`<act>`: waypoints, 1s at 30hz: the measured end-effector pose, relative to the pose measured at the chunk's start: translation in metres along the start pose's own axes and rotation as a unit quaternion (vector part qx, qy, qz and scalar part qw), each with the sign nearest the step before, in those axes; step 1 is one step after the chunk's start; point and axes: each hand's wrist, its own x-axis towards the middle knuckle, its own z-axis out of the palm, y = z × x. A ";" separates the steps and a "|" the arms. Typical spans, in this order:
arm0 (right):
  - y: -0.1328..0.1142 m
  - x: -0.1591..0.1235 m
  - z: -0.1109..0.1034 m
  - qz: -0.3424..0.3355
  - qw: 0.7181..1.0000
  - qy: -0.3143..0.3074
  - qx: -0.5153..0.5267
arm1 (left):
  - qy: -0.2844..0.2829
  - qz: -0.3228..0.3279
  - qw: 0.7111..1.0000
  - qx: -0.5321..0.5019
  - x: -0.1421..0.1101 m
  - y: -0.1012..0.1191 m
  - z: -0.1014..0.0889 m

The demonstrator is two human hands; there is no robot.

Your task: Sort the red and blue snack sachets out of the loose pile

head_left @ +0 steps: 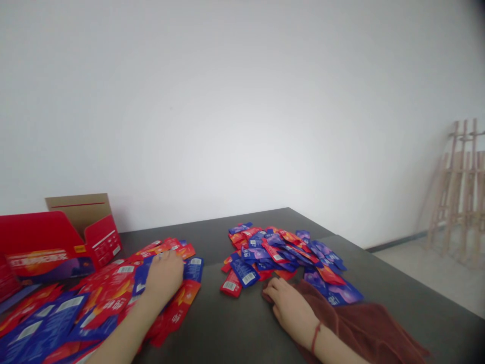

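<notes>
My left hand (165, 272) rests on the right part of a large heap of red and blue sachets (113, 288). Its fingers curl down among them, and their tips are hidden, so I cannot tell whether any sachet is gripped. A blue sachet (193, 270) lies just beside that hand. On the right, my right hand (290, 306) has its fingers closed over the bunched end of a brown cloth (359, 326), which trails along the table to the right. Just beyond this hand lies a second pile of red and blue sachets (273, 253).
A red cardboard box (45, 242) with its flap raised stands at the back left, behind the heap. All this lies on a dark table (215, 323) against a white wall (242, 111). Wooden easels (458, 192) stand on the floor at the far right.
</notes>
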 end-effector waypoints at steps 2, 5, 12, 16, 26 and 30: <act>0.000 0.000 0.000 -0.006 1.000 0.008 -0.001 | 0.001 0.090 0.996 -0.008 0.013 0.030 0.003; 0.000 -0.001 -0.002 -0.007 1.000 0.017 0.020 | -0.023 0.192 0.980 -0.046 0.035 0.078 0.019; 0.007 -0.003 -0.010 -0.013 0.993 0.039 0.110 | -0.081 0.299 0.947 -0.083 0.056 0.117 0.038; 0.012 -0.001 -0.014 -0.014 0.983 0.094 0.157 | -0.085 0.277 0.955 -0.065 0.027 0.123 0.026; 0.016 -0.001 -0.018 -0.003 0.988 0.113 0.108 | -0.041 0.246 0.935 -0.254 -0.072 0.146 0.022; 0.013 -0.003 -0.026 -0.015 0.977 0.186 0.105 | -0.027 0.235 0.929 -0.283 -0.069 0.133 0.040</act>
